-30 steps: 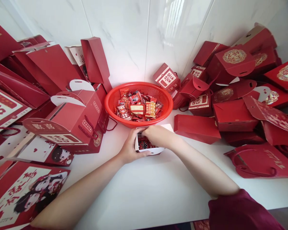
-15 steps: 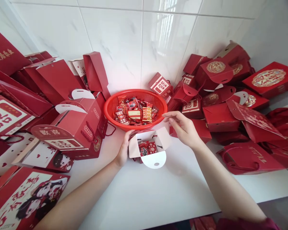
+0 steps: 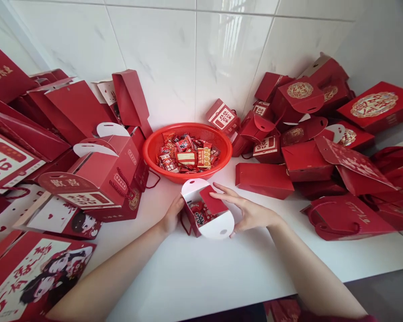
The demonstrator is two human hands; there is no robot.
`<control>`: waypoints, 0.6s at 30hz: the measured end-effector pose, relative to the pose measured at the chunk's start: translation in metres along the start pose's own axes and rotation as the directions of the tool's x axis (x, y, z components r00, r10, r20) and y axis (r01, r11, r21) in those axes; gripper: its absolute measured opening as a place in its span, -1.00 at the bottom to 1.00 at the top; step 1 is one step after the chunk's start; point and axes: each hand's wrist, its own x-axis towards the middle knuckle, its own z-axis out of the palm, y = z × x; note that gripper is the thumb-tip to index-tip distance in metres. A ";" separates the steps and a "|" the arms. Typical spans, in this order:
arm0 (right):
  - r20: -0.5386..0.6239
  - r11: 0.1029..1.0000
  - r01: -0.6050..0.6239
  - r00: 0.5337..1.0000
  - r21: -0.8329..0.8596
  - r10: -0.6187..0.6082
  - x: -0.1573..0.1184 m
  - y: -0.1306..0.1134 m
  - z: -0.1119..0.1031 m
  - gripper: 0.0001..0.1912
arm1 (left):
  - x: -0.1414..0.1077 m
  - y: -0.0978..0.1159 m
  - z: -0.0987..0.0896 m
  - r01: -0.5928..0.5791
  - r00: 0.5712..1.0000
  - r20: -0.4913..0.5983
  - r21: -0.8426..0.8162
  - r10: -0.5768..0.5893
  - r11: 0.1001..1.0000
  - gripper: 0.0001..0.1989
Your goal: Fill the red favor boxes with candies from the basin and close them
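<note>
In the head view, a small red gift box [image 3: 192, 221] with a white inside stands on the table in front of me, its top unfolded. Wrapped candies [image 3: 200, 213] lie inside it. My left hand [image 3: 173, 215] is closed on the box's left side. My right hand [image 3: 248, 212] grips the right side, its fingers pressing a red side flap [image 3: 214, 201] inward over the candies and its thumb by the rounded white front flap [image 3: 218, 226]. Just behind the box sits a red plastic basket [image 3: 151, 150] full of wrapped sweets and snacks.
Red gift boxes crowd the left side, among them a large handled box [image 3: 104, 174] and one with cartoon figures [image 3: 43, 277]. More closed boxes [image 3: 309, 163] are heaped on the right. A plain red box [image 3: 263, 179] lies right of the basket. White tiled wall [image 3: 161, 67] rises behind.
My right hand has come left and down from beside the basket onto the gift box. The box's right flap has been folded inward, and the box has turned slightly.
</note>
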 end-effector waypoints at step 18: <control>-0.418 0.908 0.006 0.889 0.420 0.188 0.026 -0.010 0.069 -0.37 | -0.007 -0.003 0.013 -0.340 0.902 -0.024 0.576 0.431 0.743 -0.53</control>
